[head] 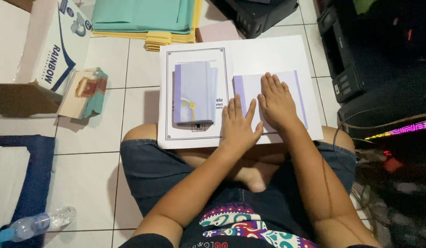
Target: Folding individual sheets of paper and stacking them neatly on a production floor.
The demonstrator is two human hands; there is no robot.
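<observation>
Folded sheet: a pale lilac-edged paper [286,87] lay on the right part of a large white board [268,50] that rested across the person's knees; both hands were on it.
Right hand: the right hand [275,103] lay flat, palm down, on the middle of the folded sheet, its fingers straight and held close together, pinching nothing.
Left hand: the left hand [239,124] pressed flat at the sheet's near left corner, half on the board, its fingers slightly spread and gripping nothing.
Doing it well: judging by the flat palms, the pressing looked best done with even weight, one hand pinning the sheet while the other smoothed along the crease, so the edges stayed square.
Finished stack: a small pile of like lilac folded papers [194,92] sat on the board's left part, over a bordered white document [169,133], just beside the left hand but apart from it.
Further off: on the tiled floor, teal and yellow paper stacks [144,18] beyond the board, a cardboard box [52,46] with illustrated cards [84,92] to the left, a plastic bottle [36,225] near the left knee, black printers [350,59] to the right.
</observation>
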